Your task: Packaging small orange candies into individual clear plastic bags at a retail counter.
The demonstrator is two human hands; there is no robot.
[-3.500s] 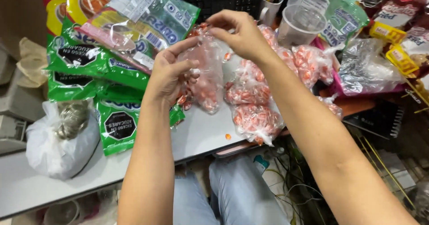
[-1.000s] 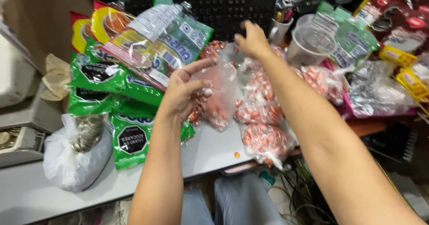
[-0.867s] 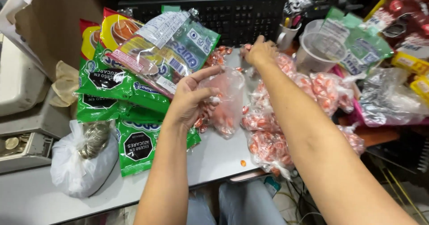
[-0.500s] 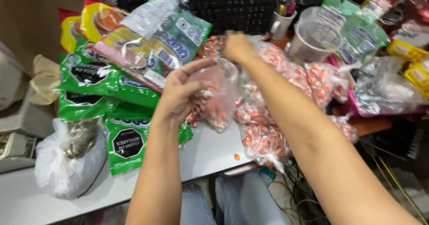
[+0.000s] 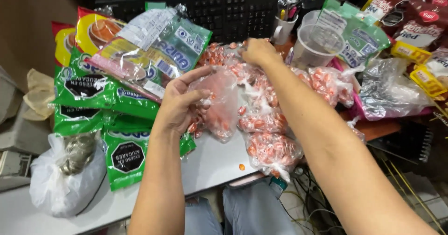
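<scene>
A white knotted plastic bag (image 5: 65,179) and green snack packets (image 5: 123,155) lie at the near left of the white worktop (image 5: 212,162), with one loose orange candy (image 5: 241,167) near its front edge. The left hand (image 5: 179,104) holds a clear bag of orange candies (image 5: 219,106) above the worktop's middle, fingers pinching its open top. Farther back, the right hand (image 5: 256,52) rests curled on a pile of loose candies (image 5: 217,53) before a black keyboard (image 5: 205,11); I cannot tell what its fingers grip
</scene>
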